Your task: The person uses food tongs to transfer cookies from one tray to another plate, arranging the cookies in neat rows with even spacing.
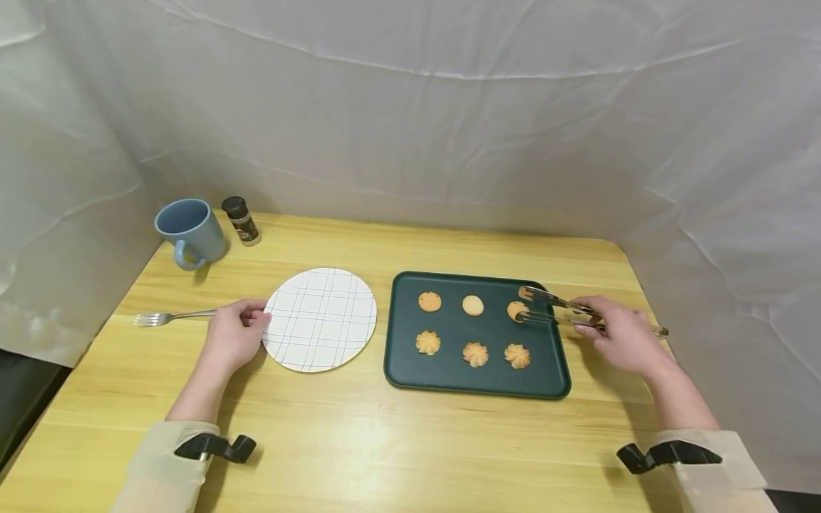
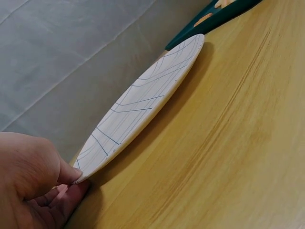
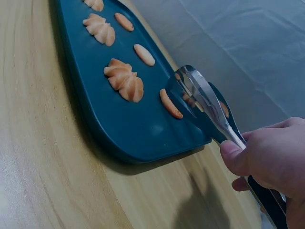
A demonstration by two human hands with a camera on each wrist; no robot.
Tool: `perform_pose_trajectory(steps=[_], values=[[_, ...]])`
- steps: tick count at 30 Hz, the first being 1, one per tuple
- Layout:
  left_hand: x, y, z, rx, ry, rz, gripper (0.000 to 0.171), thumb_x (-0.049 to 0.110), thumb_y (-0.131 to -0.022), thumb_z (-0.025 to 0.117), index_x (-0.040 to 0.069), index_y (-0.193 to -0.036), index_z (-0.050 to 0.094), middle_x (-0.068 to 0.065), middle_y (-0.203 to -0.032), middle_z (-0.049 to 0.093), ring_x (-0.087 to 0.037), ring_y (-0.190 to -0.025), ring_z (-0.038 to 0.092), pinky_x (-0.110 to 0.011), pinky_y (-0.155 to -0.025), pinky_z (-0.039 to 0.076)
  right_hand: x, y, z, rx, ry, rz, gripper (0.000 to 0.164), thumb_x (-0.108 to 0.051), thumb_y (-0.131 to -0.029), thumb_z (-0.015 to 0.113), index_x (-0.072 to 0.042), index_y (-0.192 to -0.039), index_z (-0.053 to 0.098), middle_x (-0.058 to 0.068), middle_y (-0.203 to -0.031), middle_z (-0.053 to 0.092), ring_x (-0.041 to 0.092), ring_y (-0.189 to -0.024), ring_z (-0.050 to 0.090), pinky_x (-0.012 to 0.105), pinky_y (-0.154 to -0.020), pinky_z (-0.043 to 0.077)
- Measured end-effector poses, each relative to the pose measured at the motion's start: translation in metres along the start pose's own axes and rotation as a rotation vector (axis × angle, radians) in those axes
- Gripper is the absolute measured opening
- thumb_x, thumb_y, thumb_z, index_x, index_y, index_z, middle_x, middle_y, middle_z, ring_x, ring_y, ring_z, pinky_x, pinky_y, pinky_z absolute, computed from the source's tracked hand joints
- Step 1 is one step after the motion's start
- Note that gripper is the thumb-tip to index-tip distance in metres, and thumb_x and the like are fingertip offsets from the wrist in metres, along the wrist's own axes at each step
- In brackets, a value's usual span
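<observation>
My left hand [image 1: 239, 333] pinches the near-left rim of a round white plate [image 1: 319, 319] with blue grid lines; in the left wrist view the thumb [image 2: 69, 172] lies on top of the rim and the fingers are beneath it. In my right hand [image 1: 621, 335] I grip metal tongs [image 3: 209, 102]. Their spread tips reach over the right end of a dark green tray [image 1: 477, 382], around the back-right round cookie [image 1: 515, 311]. Two more round cookies [image 1: 472, 306] share that back row, and three flower-shaped cookies [image 1: 475, 354] form the front row.
A fork [image 1: 168, 318] lies left of the plate, its handle end beside my left hand. Behind it stand a blue mug [image 1: 192, 231] and a black-capped spice jar [image 1: 242, 222]. White cloth [image 1: 410, 142] hangs along the wooden table's [image 1: 359, 442] back and sides.
</observation>
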State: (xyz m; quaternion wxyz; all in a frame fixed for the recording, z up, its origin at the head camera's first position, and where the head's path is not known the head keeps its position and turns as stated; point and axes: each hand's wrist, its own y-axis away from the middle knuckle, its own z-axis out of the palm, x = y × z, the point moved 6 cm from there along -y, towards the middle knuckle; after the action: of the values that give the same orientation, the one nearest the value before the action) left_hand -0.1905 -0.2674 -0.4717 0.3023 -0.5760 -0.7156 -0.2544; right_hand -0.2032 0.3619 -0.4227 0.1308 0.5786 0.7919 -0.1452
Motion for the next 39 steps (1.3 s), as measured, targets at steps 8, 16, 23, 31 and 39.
perform_pose_trajectory(steps=[8, 16, 23, 31, 39], values=[[0.0, 0.0, 0.001, -0.006, 0.004, -0.01, 0.032, 0.013, -0.105, 0.062, -0.006, -0.13, 0.069, -0.018, -0.109, 0.068, -0.029, -0.097, 0.062, -0.025, -0.075, 0.049, 0.003, -0.004, 0.008, -0.047, 0.051, -0.01, 0.044, -0.016, -0.102, 0.072, -0.007, -0.143, 0.06, 0.025, -0.132, 0.067, 0.049, -0.117, 0.063, 0.066, -0.091, 0.032], [0.002, 0.001, 0.0, -0.005, 0.016, 0.007, 0.032, 0.011, -0.104, 0.062, -0.007, -0.13, 0.068, -0.019, -0.109, 0.068, -0.03, -0.097, 0.063, -0.026, -0.077, 0.049, 0.001, -0.004, 0.01, -0.042, 0.107, -0.028, 0.043, -0.012, -0.102, 0.07, -0.009, -0.143, 0.06, 0.024, -0.137, 0.065, 0.05, -0.121, 0.061, 0.064, -0.088, 0.038], [0.001, 0.001, 0.001, -0.004, 0.015, 0.007, 0.032, 0.012, -0.105, 0.062, -0.007, -0.13, 0.067, -0.02, -0.109, 0.067, -0.03, -0.097, 0.062, -0.028, -0.078, 0.049, 0.001, -0.004, 0.012, -0.041, 0.122, -0.02, 0.038, -0.015, -0.104, 0.068, -0.011, -0.141, 0.061, 0.024, -0.135, 0.066, 0.051, -0.12, 0.061, 0.07, -0.091, 0.039], [0.001, 0.003, 0.0, -0.001, 0.021, 0.006, 0.032, 0.012, -0.105, 0.062, -0.007, -0.13, 0.067, -0.02, -0.11, 0.067, -0.03, -0.098, 0.062, -0.027, -0.078, 0.048, 0.0, -0.004, 0.012, -0.022, 0.096, -0.014, 0.037, -0.017, -0.105, 0.068, -0.012, -0.141, 0.062, 0.022, -0.135, 0.066, 0.05, -0.12, 0.062, 0.067, -0.089, 0.039], [0.0, 0.002, 0.001, 0.008, 0.035, 0.009, 0.032, 0.011, -0.104, 0.062, -0.008, -0.129, 0.067, -0.02, -0.109, 0.067, -0.031, -0.097, 0.062, -0.025, -0.077, 0.048, -0.003, -0.005, 0.008, -0.001, 0.087, -0.028, 0.039, -0.016, -0.104, 0.069, -0.01, -0.141, 0.062, 0.022, -0.129, 0.069, 0.049, -0.11, 0.066, 0.069, -0.086, 0.045]])
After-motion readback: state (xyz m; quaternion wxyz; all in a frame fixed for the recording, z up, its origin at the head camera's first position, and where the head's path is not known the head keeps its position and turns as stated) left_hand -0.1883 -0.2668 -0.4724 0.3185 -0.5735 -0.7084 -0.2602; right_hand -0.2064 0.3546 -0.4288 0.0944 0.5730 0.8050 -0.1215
